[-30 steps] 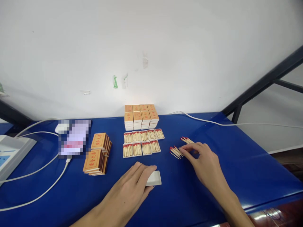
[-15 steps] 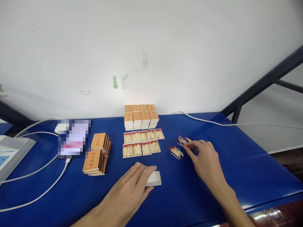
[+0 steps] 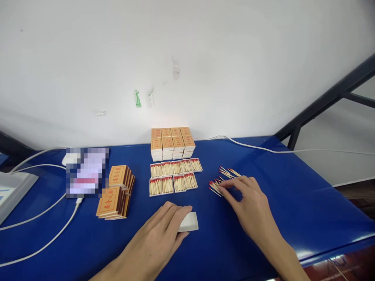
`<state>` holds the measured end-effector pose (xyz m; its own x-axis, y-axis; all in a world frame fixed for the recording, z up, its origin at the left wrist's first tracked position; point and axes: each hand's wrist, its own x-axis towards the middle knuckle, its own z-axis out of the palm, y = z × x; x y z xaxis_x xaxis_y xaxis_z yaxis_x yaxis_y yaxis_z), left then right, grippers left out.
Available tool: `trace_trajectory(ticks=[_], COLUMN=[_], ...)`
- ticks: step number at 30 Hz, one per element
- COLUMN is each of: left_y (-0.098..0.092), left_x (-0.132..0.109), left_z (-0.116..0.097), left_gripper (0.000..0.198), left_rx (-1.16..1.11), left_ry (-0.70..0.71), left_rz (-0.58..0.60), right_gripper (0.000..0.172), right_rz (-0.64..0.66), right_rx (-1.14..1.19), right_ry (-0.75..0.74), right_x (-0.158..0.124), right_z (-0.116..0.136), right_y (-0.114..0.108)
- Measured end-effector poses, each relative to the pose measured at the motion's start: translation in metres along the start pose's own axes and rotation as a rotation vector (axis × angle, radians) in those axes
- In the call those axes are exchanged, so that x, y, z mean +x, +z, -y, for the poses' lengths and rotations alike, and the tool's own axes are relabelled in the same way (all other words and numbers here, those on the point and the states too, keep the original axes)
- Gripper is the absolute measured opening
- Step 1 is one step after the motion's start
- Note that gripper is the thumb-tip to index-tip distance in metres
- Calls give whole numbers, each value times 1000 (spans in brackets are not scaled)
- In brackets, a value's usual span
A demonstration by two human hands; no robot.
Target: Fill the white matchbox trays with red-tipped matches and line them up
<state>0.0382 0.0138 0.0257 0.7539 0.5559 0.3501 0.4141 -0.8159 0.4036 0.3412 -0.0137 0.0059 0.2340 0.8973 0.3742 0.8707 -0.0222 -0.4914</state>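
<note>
Between the thumb and fingers of my left hand (image 3: 158, 234) is an empty white matchbox tray (image 3: 190, 221), its open side up, close above or on the table. My right hand (image 3: 250, 201) reaches into a small pile of loose red-tipped matches (image 3: 215, 188), thumb and fingertips pinched on some of them. Several more matches (image 3: 225, 172) lie scattered just behind these fingers. Beyond my left hand, two rows of white trays (image 3: 179, 183) stand filled with matches, red heads mostly pointing away from me.
Behind the filled trays, stacked orange-topped matchboxes (image 3: 172, 142) stand by the white wall. Orange matchbox sleeves (image 3: 109, 201) are piled at the left, near a blurred phone (image 3: 90, 169) and white cables (image 3: 63, 238). The blue table (image 3: 304, 203) extends to the right.
My right hand has moved left and toward me, from the far matches to the nearer pile. My left hand still holds the tray. The view has shifted slightly.
</note>
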Motion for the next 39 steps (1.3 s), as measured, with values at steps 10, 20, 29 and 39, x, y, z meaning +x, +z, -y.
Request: trace_trajectory(ticks=[10,20,29,39], left_y=[0,0,0,1], left_x=[2,0,2,1], left_z=[-1,-1,0,-2], left_gripper=[34,33,34,34], left_rx=[48,54,53,48], left_ry=[7,19,21,27], left_rz=[9,11,16,10], right_gripper=[47,46,39,31], right_rz=[38,108,62,110], right_rx=[73,93,62,75], right_ry=[-7,-32,-17,-10], right_x=[-7,-12,-10,-19], right_z=[11,21,14,21], right_y=[2,-1,5,2])
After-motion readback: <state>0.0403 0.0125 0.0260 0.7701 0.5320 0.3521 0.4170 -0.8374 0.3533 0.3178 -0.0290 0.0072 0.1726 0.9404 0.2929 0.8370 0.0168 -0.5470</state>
